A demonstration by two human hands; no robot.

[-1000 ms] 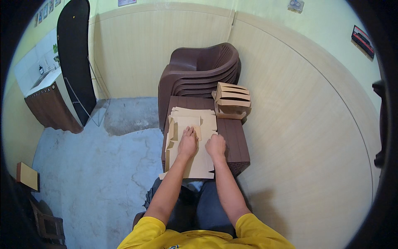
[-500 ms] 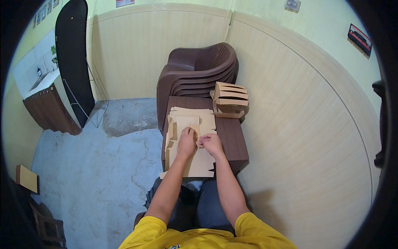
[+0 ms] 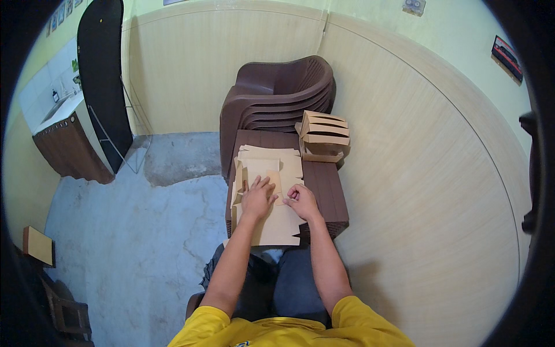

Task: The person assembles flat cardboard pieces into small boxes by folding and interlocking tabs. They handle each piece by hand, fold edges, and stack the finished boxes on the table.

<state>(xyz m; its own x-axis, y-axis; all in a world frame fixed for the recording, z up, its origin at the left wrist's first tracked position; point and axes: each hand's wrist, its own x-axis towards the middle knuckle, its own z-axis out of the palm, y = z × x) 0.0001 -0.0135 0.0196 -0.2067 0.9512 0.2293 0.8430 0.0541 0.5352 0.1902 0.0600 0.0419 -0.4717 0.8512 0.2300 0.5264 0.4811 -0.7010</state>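
Flat tan cardboard sheets [image 3: 277, 228], cut with tabs and slots, lie on a stack of brown slatted plastic pieces [image 3: 324, 194]. On top, a partly folded cardboard piece [image 3: 260, 164] has a raised flap along its left side. My left hand [image 3: 258, 199] lies on it with the fingers spread, pressing down near a smaller, darker tan panel [image 3: 274, 181]. At the right edge of that panel is my right hand [image 3: 303, 203], its fingers curled in and the thumb pointing left. Whatever it may pinch is too small to make out.
Folded cardboard boxes with slots [image 3: 325, 136] sit at the stack's far right corner. Behind stand stacked brown plastic chairs [image 3: 277, 92]. A panelled wall [image 3: 416, 173] rises on the right. A black folding board [image 3: 103, 87] leans by a curtained sink counter [image 3: 69, 144] on the left.
My left hand has spread its fingers and shifted slightly left. My right hand has moved a little to the right, away from the left one. The view has tilted slightly.
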